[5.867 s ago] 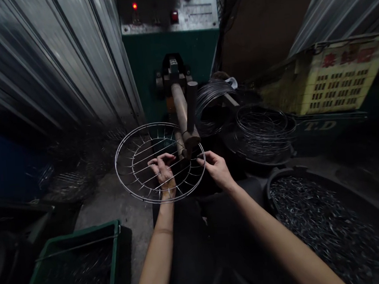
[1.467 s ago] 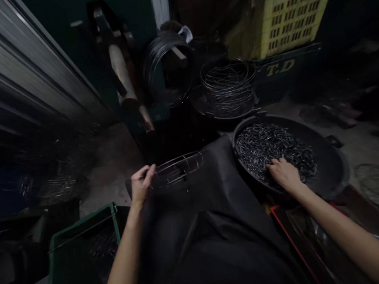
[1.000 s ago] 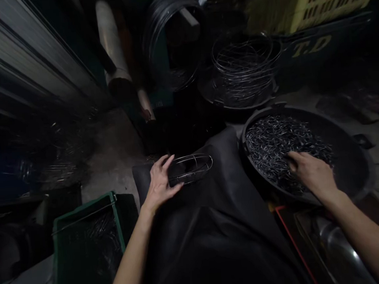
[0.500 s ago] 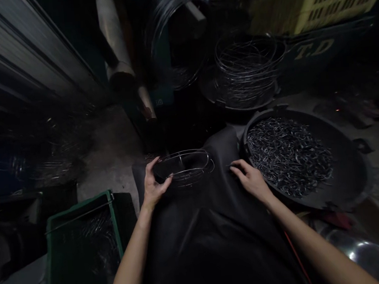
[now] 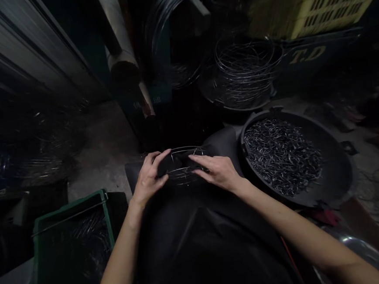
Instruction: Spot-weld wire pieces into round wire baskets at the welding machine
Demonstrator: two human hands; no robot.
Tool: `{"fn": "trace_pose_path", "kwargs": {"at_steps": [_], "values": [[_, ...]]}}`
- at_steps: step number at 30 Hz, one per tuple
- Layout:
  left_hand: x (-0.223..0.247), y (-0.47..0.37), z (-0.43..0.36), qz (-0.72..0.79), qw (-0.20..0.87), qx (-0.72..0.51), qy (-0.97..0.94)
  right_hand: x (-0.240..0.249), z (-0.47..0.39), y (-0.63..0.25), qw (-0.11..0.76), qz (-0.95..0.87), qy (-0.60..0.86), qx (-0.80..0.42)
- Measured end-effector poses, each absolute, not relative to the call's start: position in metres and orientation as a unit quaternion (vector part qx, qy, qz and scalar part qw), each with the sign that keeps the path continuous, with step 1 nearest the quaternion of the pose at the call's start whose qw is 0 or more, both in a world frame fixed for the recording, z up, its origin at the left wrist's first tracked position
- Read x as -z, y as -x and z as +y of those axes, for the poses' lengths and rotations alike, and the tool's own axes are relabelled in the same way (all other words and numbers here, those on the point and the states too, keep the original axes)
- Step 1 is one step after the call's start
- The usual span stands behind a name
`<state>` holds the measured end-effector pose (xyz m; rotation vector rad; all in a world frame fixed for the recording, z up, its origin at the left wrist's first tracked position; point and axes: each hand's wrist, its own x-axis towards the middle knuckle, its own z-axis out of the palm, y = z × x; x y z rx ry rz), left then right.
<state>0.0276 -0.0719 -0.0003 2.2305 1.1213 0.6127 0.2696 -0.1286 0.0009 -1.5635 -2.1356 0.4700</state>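
A round wire frame (image 5: pixel 181 171) made of thin rings lies over the dark apron (image 5: pixel 197 246) on the lap. Its left side sits between the thumb and fingers of my left hand (image 5: pixel 149 175). At the frame's right side is my right hand (image 5: pixel 214 168), its thumb and fingers around the wires. Whether a small piece is between the right fingertips cannot be made out. To the right stands a dark round pan (image 5: pixel 339 169) holding a heap of small bent metal pieces (image 5: pixel 284 156).
At lower left is a green crate (image 5: pixel 72 208) with wire parts inside. Wire rings (image 5: pixel 249 71) are stacked in another pan ahead. A large wire coil (image 5: pixel 157 26), a pipe (image 5: pixel 114 25) and a yellow crate (image 5: pixel 336 5) stand farther off. A metal bowl (image 5: pixel 365 250) is at lower right.
My right hand has moved left from beside the pan to the wire frame's right side. My left hand stays at the frame's left side. The view has shifted slightly.
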Motion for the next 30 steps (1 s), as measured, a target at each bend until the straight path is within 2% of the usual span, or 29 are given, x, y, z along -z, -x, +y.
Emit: {"fn": "trace_pose_path", "kwargs": {"at_steps": [4,9,14,21,30], "values": [[0.001,-0.023,-0.075,0.421,0.303,-0.222,-0.825,-0.003,-0.124,-0.267,0.188,-0.810,0.537,-0.143],[-0.006,-0.037,-0.075,0.393,0.280,-0.205,-0.851,-0.002,-0.120,-0.268,0.203,-0.825,0.514,-0.113],[0.001,-0.049,-0.075,0.435,0.223,-0.241,-0.838,-0.003,-0.116,-0.269,0.232,-0.847,0.478,-0.037],[0.002,-0.035,-0.073,0.438,0.255,-0.292,-0.811,-0.016,-0.100,-0.264,0.242,-0.880,0.408,0.034],[0.006,-0.025,-0.064,0.432,0.247,-0.350,-0.794,-0.030,-0.078,-0.257,0.240,-0.899,0.355,0.090]]}}
